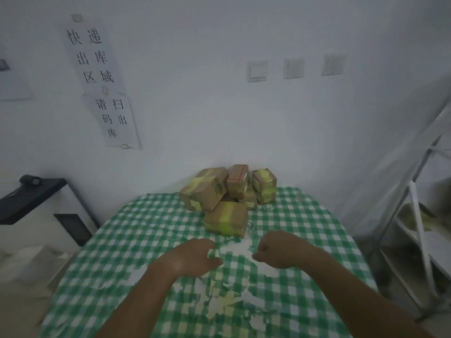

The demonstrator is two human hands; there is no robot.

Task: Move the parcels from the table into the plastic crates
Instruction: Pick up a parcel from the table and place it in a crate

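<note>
Parcels (225,193) untouched | left hand (192,256) curled, empty | right hand (277,251) fisted, empty

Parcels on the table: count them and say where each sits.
5 parcels show, maybe more hidden: front parcel nearest the hands; left parcel; upright middle parcel; right parcel; low parcel partly hidden behind them.

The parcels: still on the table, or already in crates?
Still on the table. The parcels sit piled at the far edge of the checked tablecloth, against the wall. No crate shows in this view.
</note>
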